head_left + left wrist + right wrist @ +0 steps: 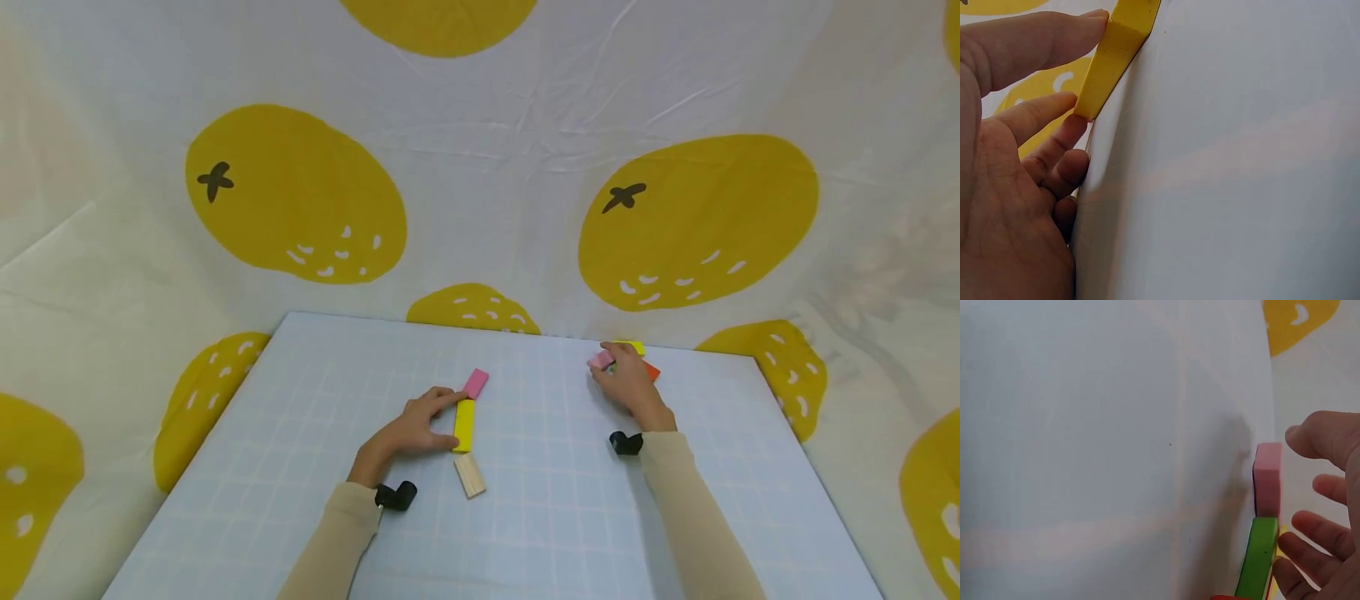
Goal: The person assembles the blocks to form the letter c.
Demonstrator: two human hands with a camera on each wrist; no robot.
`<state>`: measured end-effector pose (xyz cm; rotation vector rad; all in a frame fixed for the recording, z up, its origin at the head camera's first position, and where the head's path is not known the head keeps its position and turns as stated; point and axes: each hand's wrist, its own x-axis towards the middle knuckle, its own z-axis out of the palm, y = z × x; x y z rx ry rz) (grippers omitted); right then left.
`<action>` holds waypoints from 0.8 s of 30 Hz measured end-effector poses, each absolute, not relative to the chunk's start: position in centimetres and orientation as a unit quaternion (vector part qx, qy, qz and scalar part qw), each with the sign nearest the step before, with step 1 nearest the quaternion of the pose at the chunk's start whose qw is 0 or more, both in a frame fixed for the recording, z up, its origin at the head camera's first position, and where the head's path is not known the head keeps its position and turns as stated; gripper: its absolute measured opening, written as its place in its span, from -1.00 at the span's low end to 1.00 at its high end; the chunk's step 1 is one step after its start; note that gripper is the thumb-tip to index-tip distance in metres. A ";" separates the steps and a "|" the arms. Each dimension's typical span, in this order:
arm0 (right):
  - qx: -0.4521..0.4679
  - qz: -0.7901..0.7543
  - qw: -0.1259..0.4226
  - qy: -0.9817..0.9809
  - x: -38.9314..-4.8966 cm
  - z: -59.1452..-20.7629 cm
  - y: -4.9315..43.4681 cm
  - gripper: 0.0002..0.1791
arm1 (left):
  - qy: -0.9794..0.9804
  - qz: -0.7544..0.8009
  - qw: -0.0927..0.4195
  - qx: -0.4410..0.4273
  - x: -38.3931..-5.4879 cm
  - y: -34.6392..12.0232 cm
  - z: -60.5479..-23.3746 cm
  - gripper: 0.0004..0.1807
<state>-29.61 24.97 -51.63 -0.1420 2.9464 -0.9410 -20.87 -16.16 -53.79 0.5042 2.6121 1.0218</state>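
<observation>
A yellow block (464, 425) lies lengthwise on the table, its two ends between the thumb and fingers of my left hand (415, 427). At its far end sits a pink block (476, 383), and close to its near end a plain wooden block (470, 476) lies at a slant. Over a small group of blocks at the back right hovers my right hand (628, 382), fingers spread and slightly bent. A light pink block (1268, 481) and a green block (1257, 559) stand beside its fingers, with a gap to the thumb in the right wrist view.
Around the right hand, a second yellow block (633, 345) and an orange-red block (652, 372) show partly. The table (555, 517) wears a pale blue checked cloth. Behind it hangs a white sheet (487, 192) with large yellow fruit prints, close to the back edge.
</observation>
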 end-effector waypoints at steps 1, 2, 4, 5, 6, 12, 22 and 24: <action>-0.045 -0.304 0.027 0.951 -29.6 -51.6 25.0 -0.27 | 0.907 0.354 0.145 0.175 -20.9 -16.1 -53.8 -0.14; -0.044 -0.302 0.032 0.952 -29.6 -51.6 25.1 -0.25 | 0.907 0.354 0.143 0.176 -20.9 -16.1 -53.8 -0.14; -0.042 -0.302 0.037 0.952 -29.7 -51.7 25.1 -0.22 | 0.909 0.350 0.141 0.178 -20.9 -16.1 -53.8 -0.14; -0.044 -0.303 0.040 0.951 -29.8 -51.7 25.1 -0.21 | 0.909 0.349 0.140 0.179 -20.9 -16.1 -53.7 -0.14; -0.047 -0.301 0.041 0.951 -29.8 -51.7 25.1 -0.19 | 0.909 0.349 0.139 0.179 -21.0 -16.1 -53.8 -0.14; -0.059 -0.303 0.061 0.949 -29.6 -52.0 24.8 -0.14 | 0.908 0.353 0.143 0.174 -20.8 -16.1 -53.9 -0.15; -0.100 -0.300 0.050 0.947 -29.6 -51.5 25.5 -0.19 | 0.907 0.350 0.142 0.184 -20.7 -16.1 -53.9 -0.15; -0.106 -0.296 0.047 0.948 -30.0 -51.2 25.7 -0.22 | 0.909 0.349 0.139 0.182 -20.8 -16.1 -53.9 -0.15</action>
